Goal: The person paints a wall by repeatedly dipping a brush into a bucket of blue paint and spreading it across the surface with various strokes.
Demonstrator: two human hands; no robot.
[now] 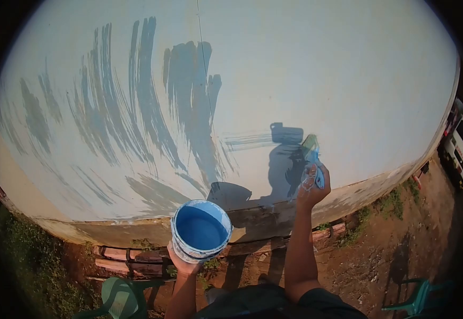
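My left hand (pixel 183 261) holds up a white paint bucket (pixel 202 251) from below and the side; blue paint (pixel 197 229) shows inside it. In my right hand (pixel 313 187) is a paintbrush (pixel 311 151), its bristles at the wall and blue paint smeared on the handle and my fingers. The pale wall (pixel 348 95) carries blue-grey brush strokes (pixel 189 85), mostly on the left, plus a thin sideways streak beside the brush. Shadows of my head, the brush arm and the bucket fall on the wall's lower part.
A bare, stained band (pixel 120 233) runs along the wall's foot. Reddish logs or blocks (pixel 136 260) lie on the ground there. One green plastic chair (pixel 122 297) stands lower left, another green chair (pixel 414 297) lower right. A white vehicle (pixel 461 146) is at far right.
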